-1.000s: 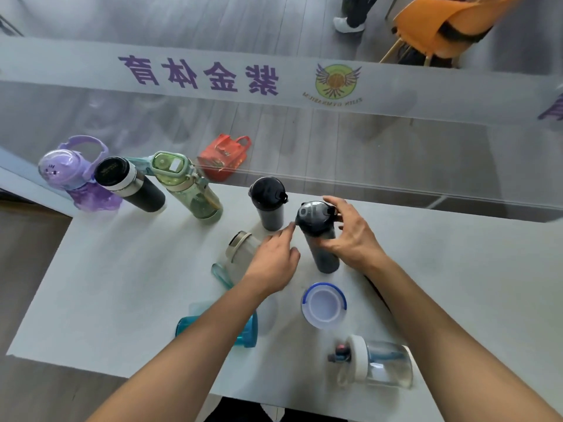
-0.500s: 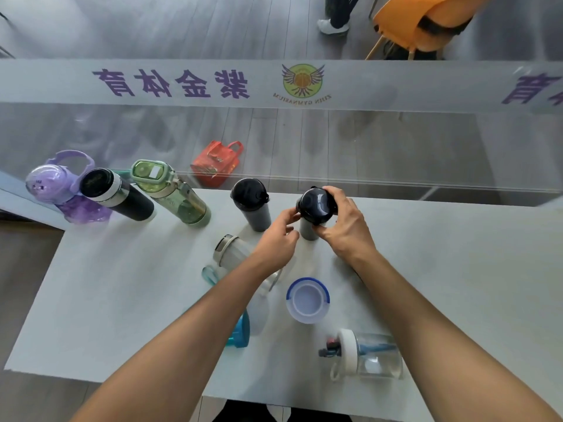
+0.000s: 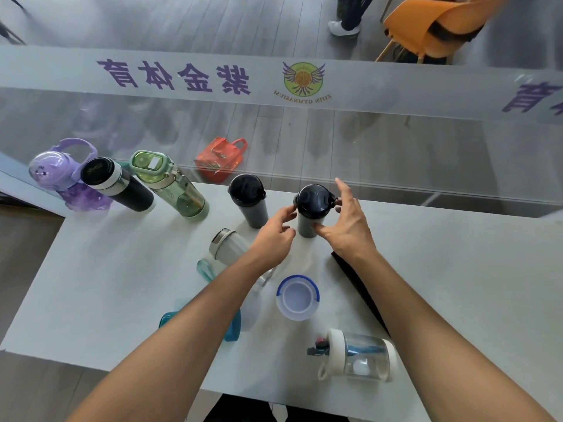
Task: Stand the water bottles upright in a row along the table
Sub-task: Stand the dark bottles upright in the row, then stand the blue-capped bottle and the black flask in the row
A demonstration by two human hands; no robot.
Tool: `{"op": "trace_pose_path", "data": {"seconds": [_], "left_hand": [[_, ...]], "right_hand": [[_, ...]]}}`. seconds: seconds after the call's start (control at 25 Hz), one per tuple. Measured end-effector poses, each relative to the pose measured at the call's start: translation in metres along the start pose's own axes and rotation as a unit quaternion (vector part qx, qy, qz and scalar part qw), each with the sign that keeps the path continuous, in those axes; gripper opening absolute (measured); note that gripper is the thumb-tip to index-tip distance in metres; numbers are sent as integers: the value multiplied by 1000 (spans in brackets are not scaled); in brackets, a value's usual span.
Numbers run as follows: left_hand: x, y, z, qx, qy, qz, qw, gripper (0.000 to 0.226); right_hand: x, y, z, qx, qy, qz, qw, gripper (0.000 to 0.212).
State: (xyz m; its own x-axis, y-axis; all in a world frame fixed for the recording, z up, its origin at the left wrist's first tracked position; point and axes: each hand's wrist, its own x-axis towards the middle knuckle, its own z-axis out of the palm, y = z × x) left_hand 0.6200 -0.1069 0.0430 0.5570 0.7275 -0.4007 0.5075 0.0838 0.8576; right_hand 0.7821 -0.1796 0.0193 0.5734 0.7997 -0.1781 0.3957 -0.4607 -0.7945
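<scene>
Five bottles stand in a row along the table's (image 3: 122, 287) far edge: purple (image 3: 61, 175), black (image 3: 118, 185), green (image 3: 170, 184), a grey one with a black lid (image 3: 248, 197), and a second grey one with a black lid (image 3: 312, 208). My left hand (image 3: 274, 236) and my right hand (image 3: 347, 226) flank that last bottle, fingers spread and just off its sides. A blue-rimmed bottle (image 3: 298, 296) stands mid-table. A clear metal-capped bottle (image 3: 228, 245) and a teal bottle (image 3: 233, 328) lie partly under my left arm. A clear white-capped bottle (image 3: 359, 354) lies at the front right.
A glass barrier (image 3: 396, 147) with purple lettering runs right behind the table's far edge. Beyond it, a red bag (image 3: 221, 159) sits on the floor, with an orange chair (image 3: 426, 28) and a person's shoe (image 3: 342, 27) further off. A dark strip (image 3: 353, 278) lies under my right forearm.
The second grey bottle went from mid-table to the far edge, beside the first grey bottle. Both hands held it before; now their fingers have spread off it.
</scene>
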Motion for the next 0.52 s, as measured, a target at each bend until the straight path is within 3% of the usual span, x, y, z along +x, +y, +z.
{"op": "trace_pose_path", "data": {"seconds": [0.12,0.2,0.36,0.44,0.52], "left_hand": [[-16,-5,-5,37,10,7,999,49],[-31,-13,-8,55,10,19,998,44],[-49,-29,-15,106,-12,42,993,39],[-55,-35,-18,116,-16,50,992,39],[-61,-39,-19,126,-23,54,990,40]], "right_hand": [[-32,-1,-10,-10,44,-16,999,80],[-68,-3,-14,-15,14,-54,998,66],[-130,-11,-7,-98,-170,-66,978,91],[-145,-11,5,-186,-179,-80,963,98],[-153,-13,15,-202,-144,-82,965,91]]}}
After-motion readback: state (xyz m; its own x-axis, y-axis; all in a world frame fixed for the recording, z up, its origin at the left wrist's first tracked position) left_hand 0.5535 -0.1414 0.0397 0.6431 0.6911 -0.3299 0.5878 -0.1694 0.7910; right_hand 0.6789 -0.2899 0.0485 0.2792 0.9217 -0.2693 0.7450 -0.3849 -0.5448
